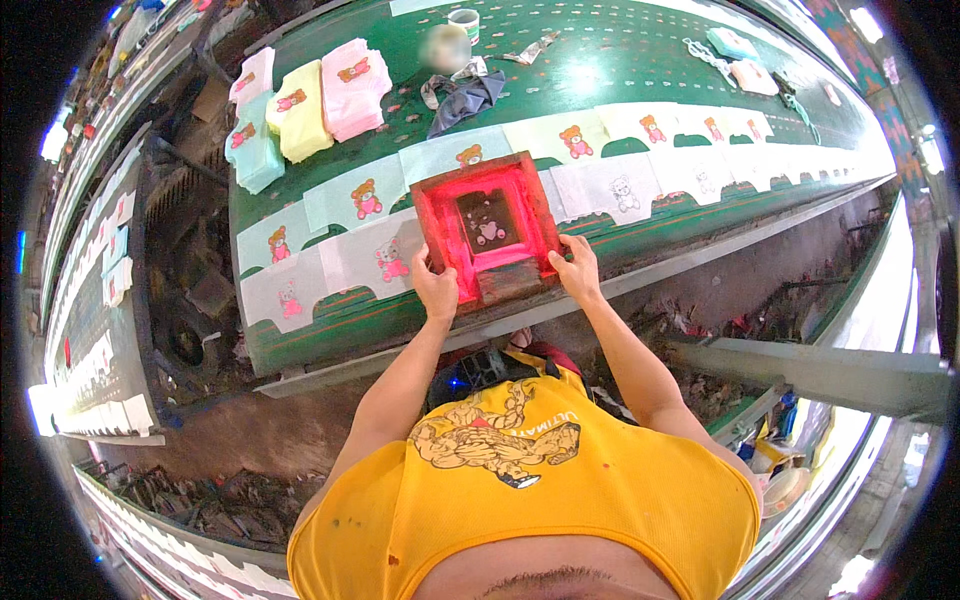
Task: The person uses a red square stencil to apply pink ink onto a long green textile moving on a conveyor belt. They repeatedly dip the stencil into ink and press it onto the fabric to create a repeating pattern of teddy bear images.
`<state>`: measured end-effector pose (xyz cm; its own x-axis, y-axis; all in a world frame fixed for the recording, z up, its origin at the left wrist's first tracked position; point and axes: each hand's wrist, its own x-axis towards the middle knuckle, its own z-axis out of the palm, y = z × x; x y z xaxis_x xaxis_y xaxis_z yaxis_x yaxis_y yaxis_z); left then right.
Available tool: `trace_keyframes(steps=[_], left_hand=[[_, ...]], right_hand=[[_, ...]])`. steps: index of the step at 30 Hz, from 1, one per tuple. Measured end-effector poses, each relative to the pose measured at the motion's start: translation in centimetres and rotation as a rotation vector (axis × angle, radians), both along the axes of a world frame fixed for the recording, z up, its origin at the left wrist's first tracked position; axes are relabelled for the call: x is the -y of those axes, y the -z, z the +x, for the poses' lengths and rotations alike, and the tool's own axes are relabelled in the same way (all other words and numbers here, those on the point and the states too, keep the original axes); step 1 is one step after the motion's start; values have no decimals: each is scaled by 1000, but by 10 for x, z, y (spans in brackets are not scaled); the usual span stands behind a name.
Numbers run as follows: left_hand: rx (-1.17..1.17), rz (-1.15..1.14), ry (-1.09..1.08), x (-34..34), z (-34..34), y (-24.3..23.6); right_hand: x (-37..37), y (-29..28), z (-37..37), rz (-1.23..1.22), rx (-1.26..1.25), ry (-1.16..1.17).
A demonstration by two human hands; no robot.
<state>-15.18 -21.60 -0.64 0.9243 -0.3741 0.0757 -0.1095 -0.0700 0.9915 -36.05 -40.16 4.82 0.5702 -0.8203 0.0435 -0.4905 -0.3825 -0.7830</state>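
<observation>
My left hand (437, 287) grips the near left side of a square wooden screen-printing frame (428, 203), smeared with bright pink-red ink. On its near right side my right hand (578, 270) grips it too, thumb on top. A bear design shows in the dark mesh window (490, 222). The frame covers part of a near row of white cloth pieces. Left of it, one white cloth piece (350, 270) bears a bear outline with pink patches; to the right, another piece (600, 190) has only a grey outline. A farther row carries brown-and-pink bears (366, 200).
The long green table (400, 150) has a metal rail along its near edge. Stacks of pink cloth (345, 115), yellow cloth (312, 140) and blue cloth (262, 172) lie at far left. A grey rag (470, 102) and a cup (463, 22) are beyond the frame.
</observation>
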Motion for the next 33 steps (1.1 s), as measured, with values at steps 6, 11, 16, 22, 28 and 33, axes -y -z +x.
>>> trace_keyframes(steps=[6, 11, 16, 22, 28, 33], left_hand=[[19, 153, -31, 41, -32, 23], [69, 216, -44, 52, -36, 25], [41, 255, -44, 58, -40, 9], [75, 318, -39, 60, -42, 2], [129, 367, -37, 57, -42, 1], [103, 391, -23, 59, -43, -5]], right_hand=[[44, 13, -38, 63, -47, -3], [56, 20, -44, 20, -40, -16], [61, 19, -48, 89, -53, -18], [74, 20, -56, 166, -11, -44], [69, -15, -24, -467, -117, -282], [71, -24, 10, -606, -417, -561]])
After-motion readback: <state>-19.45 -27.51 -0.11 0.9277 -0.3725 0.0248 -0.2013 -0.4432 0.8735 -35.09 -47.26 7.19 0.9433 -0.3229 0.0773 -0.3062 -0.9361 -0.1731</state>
